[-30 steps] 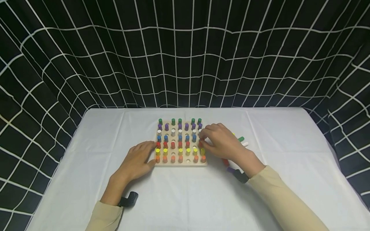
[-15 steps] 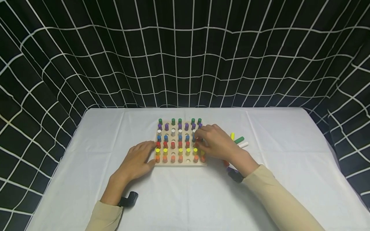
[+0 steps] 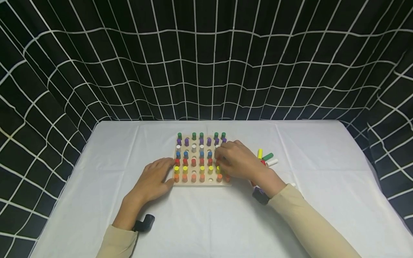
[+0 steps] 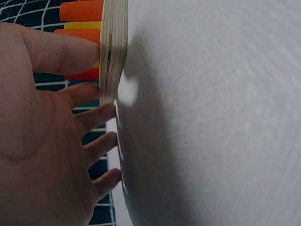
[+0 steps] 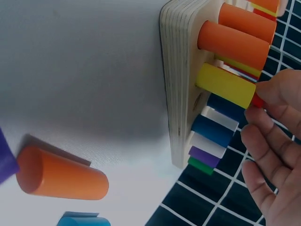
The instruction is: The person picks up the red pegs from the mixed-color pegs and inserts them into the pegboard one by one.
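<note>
A wooden pegboard (image 3: pixel 201 185) carries rows of upright pegs in green, purple, white, blue, red, yellow and orange, with some bare holes. Over its right side, my right hand (image 3: pixel 240 160) pinches a red peg (image 5: pixel 257 100) between thumb and index finger. Most of that peg is hidden behind a yellow peg (image 5: pixel 225 84) in the right wrist view, so I cannot tell how deep it sits. My left hand (image 3: pixel 152 181) rests at the board's left edge, fingers relaxed, its thumb (image 4: pixel 70 52) touching the side near the orange pegs (image 4: pixel 81 10).
Right of the board lie loose pegs: yellow (image 3: pixel 260 153), green (image 3: pixel 267 156), white (image 3: pixel 272 162), and an orange peg (image 5: pixel 66 175) and purple peg (image 5: pixel 5 157) nearer the right wrist. A white cloth (image 3: pixel 206 222) covers the table. Black curtains with white grid lines (image 3: pixel 206 71) surround it.
My right hand has shifted a little left over the board with the red peg, uncovering more of the loose pegs behind it. The left hand has stayed in place.
</note>
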A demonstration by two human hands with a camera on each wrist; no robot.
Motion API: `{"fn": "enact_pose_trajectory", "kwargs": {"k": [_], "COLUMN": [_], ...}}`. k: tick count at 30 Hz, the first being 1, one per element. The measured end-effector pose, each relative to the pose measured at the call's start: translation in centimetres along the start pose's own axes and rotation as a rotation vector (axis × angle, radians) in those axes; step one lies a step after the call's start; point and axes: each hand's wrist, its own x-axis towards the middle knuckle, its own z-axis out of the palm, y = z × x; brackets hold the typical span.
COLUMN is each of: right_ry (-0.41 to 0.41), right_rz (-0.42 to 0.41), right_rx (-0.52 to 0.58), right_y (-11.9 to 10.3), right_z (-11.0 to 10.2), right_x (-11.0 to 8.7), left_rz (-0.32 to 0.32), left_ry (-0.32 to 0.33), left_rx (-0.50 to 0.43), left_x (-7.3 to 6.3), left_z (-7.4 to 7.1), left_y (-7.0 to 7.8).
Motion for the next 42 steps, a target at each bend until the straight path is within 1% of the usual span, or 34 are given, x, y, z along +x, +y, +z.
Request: {"fn": "enact_pose_trajectory", "kwargs": {"k": [4, 11, 15, 27, 33, 42], "right_ry": [0.007, -0.025, -0.032, -0.001, 0.005, 0.012], "right_rz": [-0.009, 0.033, 0.042, 0.044, 0.09, 0.128], "right_rx": [-0.01, 0.003, 0.005, 0.012, -0.011, -0.04], "right_y": [-0.1, -0.1, -0.1, -0.1, 0.4, 2.5], "right_z": [-0.1, -0.1, -0.1, -0.5, -1.4, -2.3], "right_x": [0.0, -0.1, -0.1, -0.5, -1.3, -3.3], "left_rz": [-0.002, -0.004, -0.008, -0.013, -0.011, -0.009], "left_ry": [-0.001, -0.001, -0.001, -0.003, 0.002, 0.002], "left_rx": [0.007, 0.008, 0.01, 0.005, 0.004, 0.01], "left_x": [0.0, 0.1, 0.0, 0.0, 0.0, -0.1], "left_z": [0.1, 0.1, 0.0, 0.0, 0.0, 0.0], "left_y": [0.0, 0.0, 0.1, 0.2, 0.1, 0.1]}}
